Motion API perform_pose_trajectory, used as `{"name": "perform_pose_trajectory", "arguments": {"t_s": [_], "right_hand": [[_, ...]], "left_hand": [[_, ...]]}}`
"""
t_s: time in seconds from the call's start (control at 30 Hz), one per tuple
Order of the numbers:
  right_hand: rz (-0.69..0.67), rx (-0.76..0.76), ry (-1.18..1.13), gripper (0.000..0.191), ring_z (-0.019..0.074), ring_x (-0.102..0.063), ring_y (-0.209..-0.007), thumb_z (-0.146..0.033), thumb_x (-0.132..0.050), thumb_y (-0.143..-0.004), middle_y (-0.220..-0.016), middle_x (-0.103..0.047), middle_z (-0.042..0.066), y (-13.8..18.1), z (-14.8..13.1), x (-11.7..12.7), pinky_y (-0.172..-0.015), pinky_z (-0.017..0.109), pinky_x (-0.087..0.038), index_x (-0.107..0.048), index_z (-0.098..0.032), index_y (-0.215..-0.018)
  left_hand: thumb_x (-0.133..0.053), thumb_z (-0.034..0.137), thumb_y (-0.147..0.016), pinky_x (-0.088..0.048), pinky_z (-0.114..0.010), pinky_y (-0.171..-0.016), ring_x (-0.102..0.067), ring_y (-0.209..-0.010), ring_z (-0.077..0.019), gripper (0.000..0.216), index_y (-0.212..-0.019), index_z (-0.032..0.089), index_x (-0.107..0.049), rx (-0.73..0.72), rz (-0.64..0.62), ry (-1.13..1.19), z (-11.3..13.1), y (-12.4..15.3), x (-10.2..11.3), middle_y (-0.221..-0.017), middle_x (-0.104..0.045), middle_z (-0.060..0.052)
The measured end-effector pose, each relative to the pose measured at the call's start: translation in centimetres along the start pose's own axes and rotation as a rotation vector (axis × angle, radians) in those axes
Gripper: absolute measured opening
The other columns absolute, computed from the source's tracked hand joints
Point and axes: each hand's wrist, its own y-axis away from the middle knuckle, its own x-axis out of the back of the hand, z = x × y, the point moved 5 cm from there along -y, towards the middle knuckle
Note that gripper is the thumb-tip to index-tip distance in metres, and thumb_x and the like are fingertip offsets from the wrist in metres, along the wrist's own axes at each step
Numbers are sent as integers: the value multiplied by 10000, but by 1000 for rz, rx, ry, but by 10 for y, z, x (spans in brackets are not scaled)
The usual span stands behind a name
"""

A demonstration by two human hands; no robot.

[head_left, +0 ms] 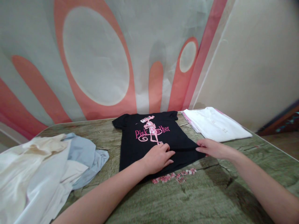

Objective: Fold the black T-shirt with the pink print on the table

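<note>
A black T-shirt (pixel 130 146) with a pink cartoon print and pink lettering lies flat on the green table (pixel 191 199), collar towards the wall. My left hand (pixel 157 158) rests flat on its lower middle, fingers stretched out. My right hand (pixel 211 147) lies at the shirt's lower right edge, fingers extended and touching the cloth. A strip of pink pattern (pixel 174 176) shows just below the shirt's hem.
A folded white garment (pixel 216 124) on pinkish cloth lies at the back right of the table. A loose heap of white, cream and light blue clothes (pixel 46 168) covers the left side. A wall hanging with orange shapes (pixel 98 62) stands behind.
</note>
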Motion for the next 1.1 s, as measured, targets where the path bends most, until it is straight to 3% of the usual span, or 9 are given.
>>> {"name": "perform_pose_trajectory", "arguments": {"t_s": [0.17,0.3,0.53,0.87,1.1], "right_hand": [[14,-4,19,227,113,-432,-476,-383,-519,-731,-520,-408,-63,0,4,3,-455,237,-346,-384,-207,-681],[65,17,105,193,118,-461,-491,-348,-536,-715,-539,-474,-49,-3,8,4,-471,236,-326,-411,-201,-713],[88,37,146,215,121,-464,-498,-369,-539,-712,-532,-452,-54,-3,8,5,-474,236,-328,-404,-208,-669],[37,32,105,200,125,-486,-503,-358,-538,-724,-550,-485,-42,0,3,5,-470,235,-339,-417,-203,-688],[12,31,92,191,130,-503,-520,-344,-545,-722,-553,-513,-33,-1,7,5,-475,233,-352,-423,-199,-702]], "left_hand": [[-450,386,-881,-339,-348,-896,-451,-1012,-206,319,-1150,235,-529,-69,20,17,-3,2,3,-1086,-501,-61],[-450,368,-885,-316,-339,-896,-432,-1043,-201,238,-1029,231,-581,-126,28,42,3,2,11,-1077,-526,-42],[-475,463,-840,-380,-287,-730,-526,-801,-166,290,-860,194,-582,-122,-54,68,16,2,10,-853,-562,-33],[-559,320,-731,-433,-286,-672,-556,-729,-181,135,-768,191,-577,-93,-126,1,20,4,11,-798,-577,-24],[-515,244,-747,-429,-290,-642,-548,-687,-175,103,-717,172,-582,-103,-124,-36,23,3,16,-771,-582,-36]]}}
